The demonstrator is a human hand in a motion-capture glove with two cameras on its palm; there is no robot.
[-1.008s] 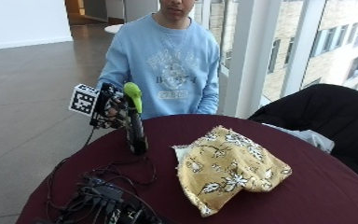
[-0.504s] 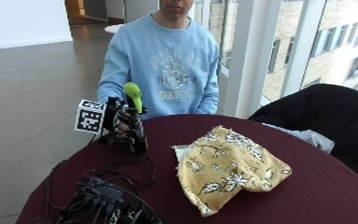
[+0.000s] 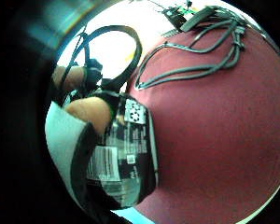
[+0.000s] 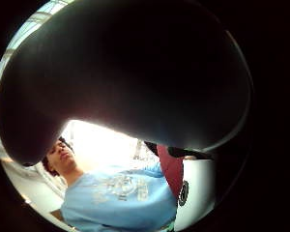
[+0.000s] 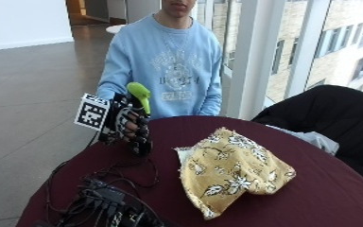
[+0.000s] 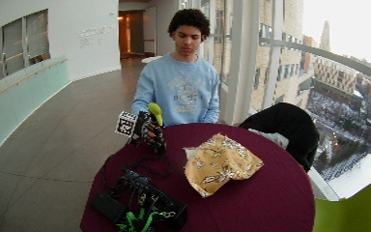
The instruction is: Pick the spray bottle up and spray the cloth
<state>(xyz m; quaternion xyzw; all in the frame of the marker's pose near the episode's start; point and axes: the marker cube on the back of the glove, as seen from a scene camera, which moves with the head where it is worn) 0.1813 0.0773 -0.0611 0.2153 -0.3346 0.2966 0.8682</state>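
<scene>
A dark spray bottle point(image 5: 141, 135) with a lime-green spray head point(image 5: 139, 94) stands at the left of the round maroon table point(image 5: 320, 198). My gloved right hand point(image 5: 128, 124) grips its body, fingers curled round it. The bottle's printed label point(image 3: 123, 154) fills the little finger side palm view beside my fingers point(image 3: 86, 112), with its base at the tabletop. A yellow flowered cloth point(image 5: 232, 168) lies folded in the middle of the table, to the right of the bottle and apart from it. In the wide view the bottle point(image 6: 156, 130) and cloth point(image 6: 221, 162) sit the same way.
A tangle of black cables and electronics point(image 5: 106, 201) lies at the table's near left edge. A black jacket point(image 5: 329, 118) hangs over a chair at the far right. A green chair point(image 6: 359, 208) stands near the table's right side.
My hand has closed further in round the bottle's body and dropped slightly; the bottle stays in about the same spot on the table. The cloth has not moved.
</scene>
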